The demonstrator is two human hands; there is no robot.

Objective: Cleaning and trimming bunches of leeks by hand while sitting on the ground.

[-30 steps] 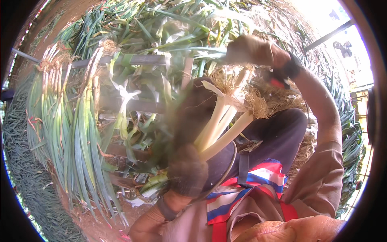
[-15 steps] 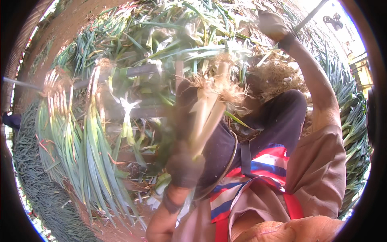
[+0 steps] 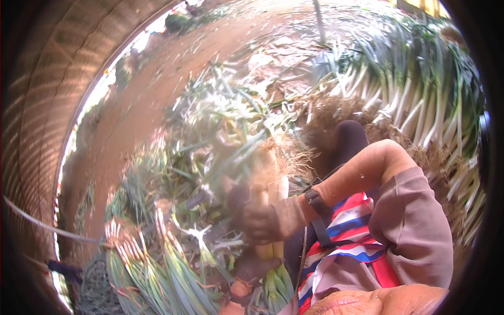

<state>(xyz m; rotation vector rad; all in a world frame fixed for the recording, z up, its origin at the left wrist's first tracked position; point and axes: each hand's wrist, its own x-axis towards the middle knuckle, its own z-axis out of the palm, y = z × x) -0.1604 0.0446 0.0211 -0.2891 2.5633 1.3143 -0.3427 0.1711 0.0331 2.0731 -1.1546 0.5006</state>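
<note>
A small bunch of thick white leeks (image 3: 277,186) stands tilted before my lap, roots up and green leaves down. My gloved left hand (image 3: 258,266) is wrapped round the lower part of the stalks, above the green leaves. Higher up, my gloved right hand (image 3: 268,221) lies across the same stalks with its fingers curled round them. Motion blurs the leaves and glove edges left of the right hand, so I cannot tell whether a loose leaf is pinched there.
Trimmed green onions (image 3: 181,252) lie in bundles to my left, roots away from me. Peeled leaf scraps (image 3: 226,113) form a heap ahead. A long row of untrimmed leeks (image 3: 420,100) lies at the right. Bare soil (image 3: 126,126) stretches along the far left.
My right hand has come down from far out at the upper right onto the leeks. My left hand still grips them. The whole view has swung toward the right.
</note>
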